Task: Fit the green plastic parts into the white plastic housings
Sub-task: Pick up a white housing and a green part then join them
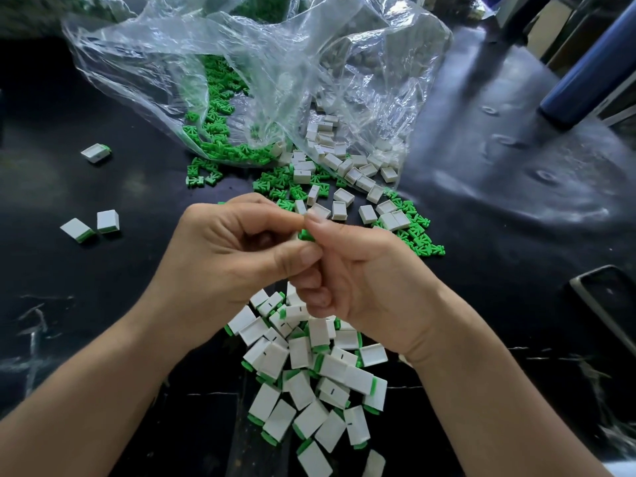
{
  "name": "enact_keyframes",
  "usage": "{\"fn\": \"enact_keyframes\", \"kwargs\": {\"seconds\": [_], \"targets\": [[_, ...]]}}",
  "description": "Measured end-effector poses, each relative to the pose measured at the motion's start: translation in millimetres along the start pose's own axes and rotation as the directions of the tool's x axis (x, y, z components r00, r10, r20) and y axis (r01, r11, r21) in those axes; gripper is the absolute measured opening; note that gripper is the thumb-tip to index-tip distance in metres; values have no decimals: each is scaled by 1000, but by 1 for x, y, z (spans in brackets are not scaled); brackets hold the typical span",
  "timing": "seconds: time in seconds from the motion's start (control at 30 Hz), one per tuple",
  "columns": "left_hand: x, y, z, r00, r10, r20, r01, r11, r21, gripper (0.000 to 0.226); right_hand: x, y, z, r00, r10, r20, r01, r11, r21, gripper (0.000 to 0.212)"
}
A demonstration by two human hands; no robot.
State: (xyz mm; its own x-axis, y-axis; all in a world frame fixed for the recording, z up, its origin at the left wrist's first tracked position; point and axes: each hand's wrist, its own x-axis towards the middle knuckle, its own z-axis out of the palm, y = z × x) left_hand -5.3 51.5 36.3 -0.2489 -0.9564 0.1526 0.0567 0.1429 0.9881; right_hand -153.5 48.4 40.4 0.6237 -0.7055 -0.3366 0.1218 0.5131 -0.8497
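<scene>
Close together above the middle of the black worktop [103,304], both hands meet fingertip to fingertip. The left hand [234,249] has its fingers curled, forefinger and thumb pinched inward toward the right. The right hand [361,277] is also curled, its thumb tip pressed up against the left forefinger. Between them a green part [305,234] shows only as a small edge, pinched where the two hands join. Whether a white housing is also in that grip cannot be told, since the fingers cover it.

Beyond the hands lies a crumpled clear plastic bag [241,63], its mouth open toward the person. Loose green parts [220,139] spill from its left side, and white housings [344,166] from its right. The two kinds mix on the worktop just behind the fingertips.

Nearer the person, under and between the wrists, sits a heap of assembled pieces [309,366], white bodies each with a green strip showing at one end. Three more such pieces lie well apart to the left: a single one [96,153] farther back and a touching pair [89,226] nearer. At the right edge lies a dark phone [609,304], and a dark blue cylinder [585,74] stands at the upper right.
</scene>
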Motion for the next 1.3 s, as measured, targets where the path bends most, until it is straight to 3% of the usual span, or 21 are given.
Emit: {"fn": "enact_keyframes", "kwargs": {"seconds": [0.13,0.23,0.37,0.5,0.67,0.87,1.3], "targets": [[-1,0,-1,995,-94,23,96,988,-119,27,0,0,-3,1000,-13,-26,13,1000,-4,34],[0,1,-1,994,-111,-18,109,988,-108,23,0,0,-3,998,-38,-50,36,998,-44,39],[1,3,0,993,-120,-6,119,985,-123,21,-3,-1,-2,990,-96,-106,76,982,-173,37],[-1,5,1,991,-120,51,126,981,-146,22,-7,-5,-2,985,-113,-133,64,943,-325,53],[0,9,0,989,-89,118,107,982,-158,23,-6,-1,2,965,-174,-195,61,876,-479,39],[-1,5,4,996,-90,0,88,981,-171,24,1,8,8,935,-239,-263,89,875,-477,34],[-3,3,9,997,-65,-36,56,977,-205,26,5,12,15,914,-258,-315,106,898,-428,36]]}}
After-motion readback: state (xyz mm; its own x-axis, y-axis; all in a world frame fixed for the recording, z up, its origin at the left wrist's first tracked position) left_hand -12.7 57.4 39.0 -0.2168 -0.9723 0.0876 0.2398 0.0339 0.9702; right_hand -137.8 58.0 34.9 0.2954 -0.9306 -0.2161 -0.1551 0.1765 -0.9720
